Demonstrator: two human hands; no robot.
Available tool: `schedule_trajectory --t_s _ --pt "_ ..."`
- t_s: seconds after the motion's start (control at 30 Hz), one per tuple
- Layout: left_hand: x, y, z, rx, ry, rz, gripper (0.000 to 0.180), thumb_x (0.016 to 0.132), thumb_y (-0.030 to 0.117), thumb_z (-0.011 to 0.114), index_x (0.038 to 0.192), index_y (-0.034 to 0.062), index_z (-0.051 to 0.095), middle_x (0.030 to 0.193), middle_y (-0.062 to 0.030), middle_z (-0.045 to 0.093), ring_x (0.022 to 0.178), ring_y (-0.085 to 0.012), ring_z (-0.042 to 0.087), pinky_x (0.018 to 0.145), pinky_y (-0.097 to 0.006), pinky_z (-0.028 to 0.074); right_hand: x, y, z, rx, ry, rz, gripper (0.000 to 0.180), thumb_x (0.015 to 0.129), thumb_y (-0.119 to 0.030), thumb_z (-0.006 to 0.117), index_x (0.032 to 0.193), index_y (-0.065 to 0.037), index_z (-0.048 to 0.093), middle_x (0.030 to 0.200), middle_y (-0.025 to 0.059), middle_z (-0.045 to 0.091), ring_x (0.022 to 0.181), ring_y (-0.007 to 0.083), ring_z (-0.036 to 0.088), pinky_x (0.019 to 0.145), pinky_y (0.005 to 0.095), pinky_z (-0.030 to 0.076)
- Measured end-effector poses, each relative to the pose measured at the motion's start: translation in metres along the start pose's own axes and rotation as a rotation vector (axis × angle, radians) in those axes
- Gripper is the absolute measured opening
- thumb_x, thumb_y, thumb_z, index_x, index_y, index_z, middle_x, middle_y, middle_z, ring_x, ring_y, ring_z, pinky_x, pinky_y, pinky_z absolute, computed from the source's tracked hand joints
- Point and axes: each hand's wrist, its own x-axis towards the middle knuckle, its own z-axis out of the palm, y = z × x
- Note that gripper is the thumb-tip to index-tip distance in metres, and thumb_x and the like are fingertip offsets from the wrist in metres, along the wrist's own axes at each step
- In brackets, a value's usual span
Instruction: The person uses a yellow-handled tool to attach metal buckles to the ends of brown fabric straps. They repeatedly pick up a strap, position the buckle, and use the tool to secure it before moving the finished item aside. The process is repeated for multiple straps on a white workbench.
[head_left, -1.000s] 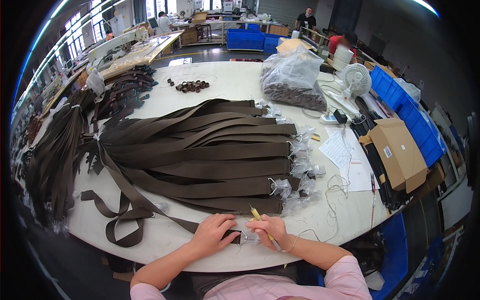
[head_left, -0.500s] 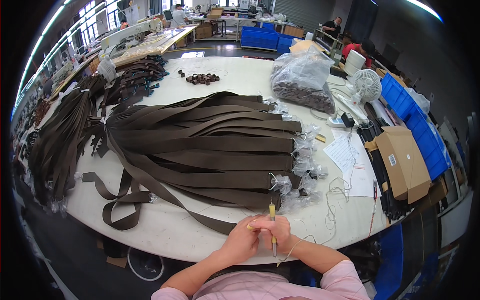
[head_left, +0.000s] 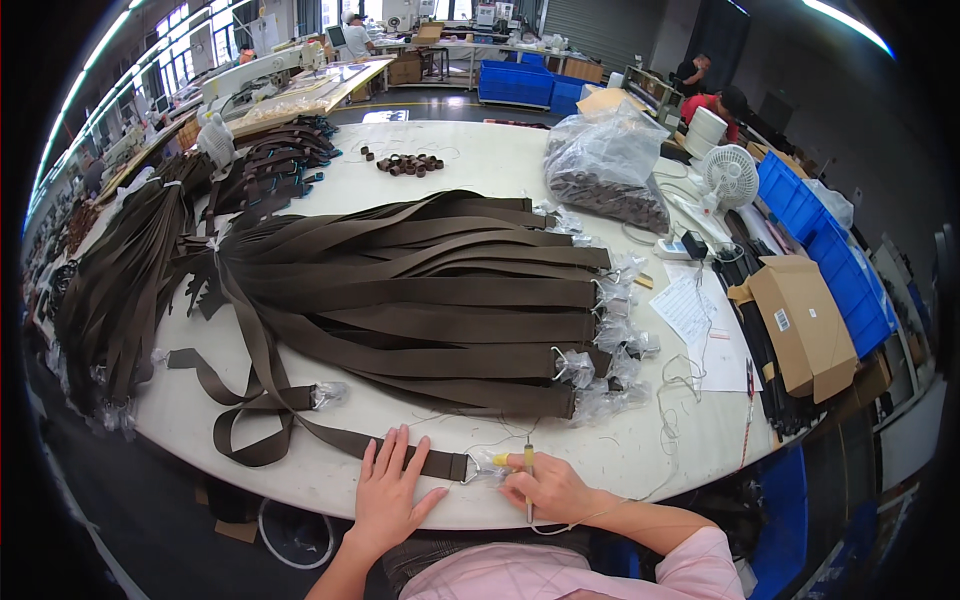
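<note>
Pressing left hand (head_left: 388, 492) flat, fingers spread, on brown strap (head_left: 345, 440) at near table (head_left: 640, 455) edge. Right hand (head_left: 545, 487) pinching yellow-tipped tool (head_left: 527, 468) beside strap's metal ring (head_left: 468, 468).

We see a wide white counter (head_left: 500, 165) in a workshop, windows (head_left: 190, 50) along the left wall, blue crates (head_left: 820, 230) at right, further worktables (head_left: 300, 85) behind, and a ceiling strip light (head_left: 845, 25).

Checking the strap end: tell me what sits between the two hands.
In the head view, the brown strap's end with its metal ring and clear plastic wrap lies between the left hand and right hand.
</note>
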Motion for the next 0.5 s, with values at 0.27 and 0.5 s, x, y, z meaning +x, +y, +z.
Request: schedule_trajectory --t_s 0.27,0.5 --pt "0.001 0.017 0.016 -0.101 0.192 -0.228 0.079 0.091 0.054 0.068 0.152 0.0085 0.045 0.158 -0.0397 0.023 0.150 -0.0514 0.019 0.123 -0.059 0.010 0.019 -0.003 0.010 0.012 -0.127 -0.008 0.026 0.084 -0.014 0.078 0.087 -0.006 0.053 0.107 0.0204 0.070 0.092 0.0330 0.068 0.082 0.0400 0.056" --pt "0.001 0.015 0.007 -0.005 0.189 -0.171 0.070 0.091 0.051 0.070 0.144 0.0073 0.055 0.154 -0.0426 0.028 0.146 -0.0562 0.024 0.120 -0.064 0.013 0.007 0.008 -0.010 -0.075 -0.133 -0.008 0.029 0.086 -0.018 0.078 0.085 -0.006 0.051 0.103 0.0190 0.070 0.096 0.0321 0.069 0.085 0.0395 0.055"
